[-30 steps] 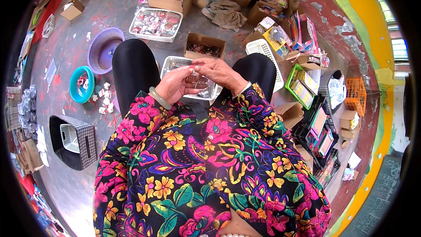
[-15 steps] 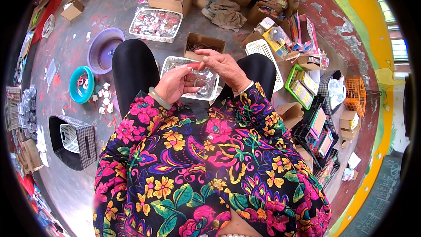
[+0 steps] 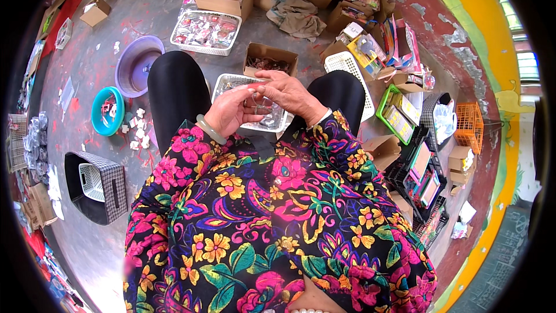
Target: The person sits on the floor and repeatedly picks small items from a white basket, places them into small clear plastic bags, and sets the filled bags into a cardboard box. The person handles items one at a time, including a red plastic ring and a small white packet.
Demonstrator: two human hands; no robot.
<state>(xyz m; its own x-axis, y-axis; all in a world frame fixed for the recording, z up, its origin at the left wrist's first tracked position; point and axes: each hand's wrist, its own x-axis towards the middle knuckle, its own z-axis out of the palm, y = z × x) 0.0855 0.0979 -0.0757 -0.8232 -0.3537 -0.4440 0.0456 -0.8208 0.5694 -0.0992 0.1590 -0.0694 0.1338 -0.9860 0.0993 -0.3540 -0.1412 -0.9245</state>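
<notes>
My left hand (image 3: 233, 110) and my right hand (image 3: 294, 95) meet fingertip to fingertip between my knees. The left thumb and index finger come together with the right fingers in a pinch. Whatever lies between them is too small or too hidden to name. A pale green bangle (image 3: 211, 130) circles the left wrist. Beneath both hands sits a white plastic basket (image 3: 222, 84) holding clear, shiny plastic packets. Just beyond it stands an open cardboard box (image 3: 255, 54) with dark reddish-brown items inside.
A purple basin (image 3: 128, 79) and a turquoise basin (image 3: 95, 117) stand left on the floor, near scattered white pieces (image 3: 139, 133). Ahead is a white basket (image 3: 180, 46) of packets. Rightward are a green crate (image 3: 384, 120), black crates (image 3: 399, 181) and an orange crate (image 3: 470, 123).
My right hand has shifted slightly left and down, its fingers closing in over the left fingertips. The left hand stays almost where it was.
</notes>
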